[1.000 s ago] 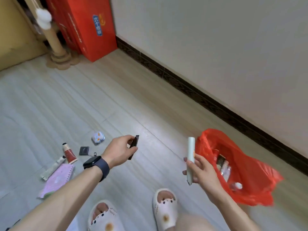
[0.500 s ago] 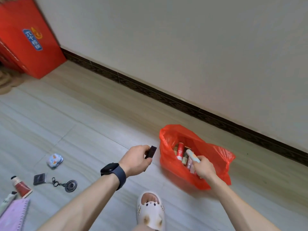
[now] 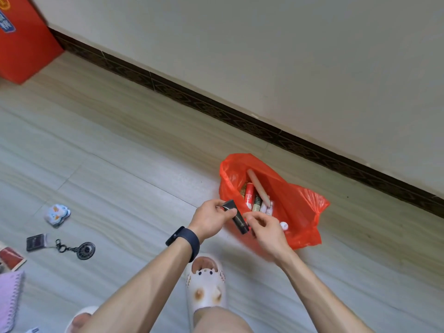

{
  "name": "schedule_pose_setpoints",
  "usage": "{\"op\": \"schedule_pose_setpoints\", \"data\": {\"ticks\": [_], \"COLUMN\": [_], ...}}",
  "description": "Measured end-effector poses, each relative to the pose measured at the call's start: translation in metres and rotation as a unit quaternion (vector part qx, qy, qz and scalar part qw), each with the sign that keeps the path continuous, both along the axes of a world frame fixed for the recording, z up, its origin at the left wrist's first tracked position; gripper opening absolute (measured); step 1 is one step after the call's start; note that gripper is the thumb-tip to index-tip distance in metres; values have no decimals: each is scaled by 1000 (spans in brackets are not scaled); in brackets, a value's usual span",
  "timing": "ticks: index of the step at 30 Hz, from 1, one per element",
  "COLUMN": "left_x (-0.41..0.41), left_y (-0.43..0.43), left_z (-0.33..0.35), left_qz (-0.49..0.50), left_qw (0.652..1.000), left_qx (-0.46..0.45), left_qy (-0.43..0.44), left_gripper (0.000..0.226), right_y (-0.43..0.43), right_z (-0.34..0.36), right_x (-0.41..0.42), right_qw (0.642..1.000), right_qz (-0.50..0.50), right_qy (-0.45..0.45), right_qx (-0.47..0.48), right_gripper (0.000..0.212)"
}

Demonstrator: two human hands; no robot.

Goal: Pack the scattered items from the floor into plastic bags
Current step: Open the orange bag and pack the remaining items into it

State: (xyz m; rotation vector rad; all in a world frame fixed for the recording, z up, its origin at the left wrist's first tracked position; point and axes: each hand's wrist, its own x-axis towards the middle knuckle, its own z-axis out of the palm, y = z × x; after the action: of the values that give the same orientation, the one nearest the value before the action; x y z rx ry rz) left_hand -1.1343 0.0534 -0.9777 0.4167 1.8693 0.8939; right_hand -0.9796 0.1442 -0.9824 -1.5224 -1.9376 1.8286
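I see the left hand (image 3: 211, 221) grasping a black tube (image 3: 236, 219) by its upper end, at the near rim of the red plastic bag (image 3: 300, 212). The bag lies open on the floor (image 3: 120, 164) near the wall-side edge. The right hand (image 3: 264, 228) curls its fingers at the tube's lower end; I cannot tell whether they grip it. A keychain (image 3: 79, 249) and a small blue case (image 3: 57, 213) lie towards the floor's left edge.

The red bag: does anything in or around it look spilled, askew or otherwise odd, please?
Nothing looks spilled. The red bag lies slumped with its mouth open, and a long pale tube sticks out above the other items inside. A small white cap sits by the rim; I cannot tell whether it is inside.
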Motion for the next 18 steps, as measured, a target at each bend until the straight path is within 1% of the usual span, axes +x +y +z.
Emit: {"op": "schedule_pose_setpoints", "data": {"ticks": [2, 3, 4, 5, 7, 10, 11, 12, 13, 14, 15, 16, 17, 18], "left_x": [4, 7, 9, 10, 11, 12, 15, 18, 20, 20, 19, 16, 11, 7], "left_y": [7, 12, 18, 23, 33, 43, 45, 46, 46, 46, 46, 46, 47, 47], "left_z": [1, 3, 5, 6, 6, 3, 2, 1, -1, -4, -7, -10, -13, -14], "left_qz": [7, 11, 17, 24, 40, 34, 10, -33, -81, -131, -183, -242, -317, -383], "left_qw": [1000, 1000, 999, 999, 998, 998, 999, 993, 968, 915, 854, 805, 764, 728], "left_qx": [8, 14, 20, 28, 42, 46, 44, 41, 46, 59, 71, 76, 65, 38], "left_qy": [14, 23, 27, 26, 4, -4, 27, 105, 234, 376, 482, 537, 559, 567], "left_gripper": [21, 21, 22, 24, 25, 23, 21, 20, 22, 26, 35, 50, 65, 75], "right_y": [9, 13, 16, 19, 25, 31, 34, 36, 42, 49, 57, 65, 71, 76], "right_z": [6, 8, 11, 11, 7, 5, 3, 4, -1, -8, -17, -26, -35, -40], "right_x": [-1, -2, -3, -2, 1, 6, 8, 8, 9, 10, 9, 8, 6, 3], "right_qw": [998, 996, 996, 998, 998, 997, 998, 999, 1000, 999, 995, 990, 984, 978], "right_qz": [-1, 6, 16, 33, 57, 66, 60, 41, 13, -26, -58, -78, -74, -52], "right_qy": [31, 41, 48, 35, 8, 9, 1, -2, -21, -36, -64, -97, -140, -173], "right_qx": [-59, -78, -76, -47, -18, -46, -29, -13, 15, 30, 49, 66, 88, 107], "right_gripper": [18, 18, 17, 18, 19, 21, 22, 23, 26, 28, 29, 31, 31, 31]}}
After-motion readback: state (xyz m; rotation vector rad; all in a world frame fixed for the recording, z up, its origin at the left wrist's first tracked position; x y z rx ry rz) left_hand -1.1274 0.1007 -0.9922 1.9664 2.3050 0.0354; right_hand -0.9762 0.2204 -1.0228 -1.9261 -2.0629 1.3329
